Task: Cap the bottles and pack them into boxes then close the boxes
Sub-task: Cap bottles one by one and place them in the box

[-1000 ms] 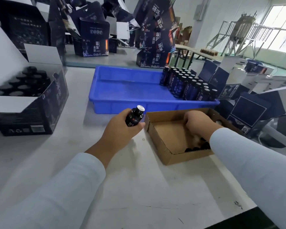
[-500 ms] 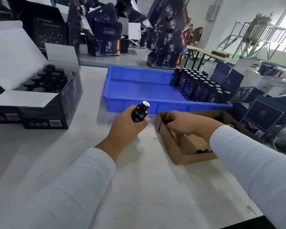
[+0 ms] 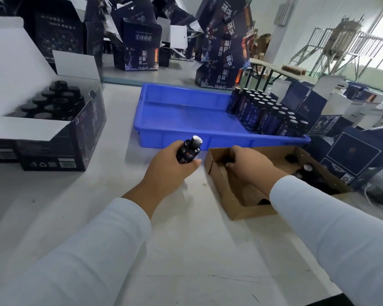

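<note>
Nearest the tabletop (image 3: 186,250)'s front edge lies bare surface between two white sleeves. Mid-table, the left hand (image 3: 166,171) grips a dark bottle (image 3: 188,152), uncapped neck tilted away. Just right, the right hand (image 3: 250,166) reaches into the brown carton (image 3: 221,186); fingers curled, whether pinching something I cannot tell. Beyond, the blue tray (image 3: 186,113) holds bottles in its right end; an open packed box (image 3: 53,129) sits at the left edge.

Tray (image 3: 175,131) behind carton (image 3: 234,202); open box (image 3: 60,138) far left; bottles (image 3: 268,115) in tray's right end.
</note>
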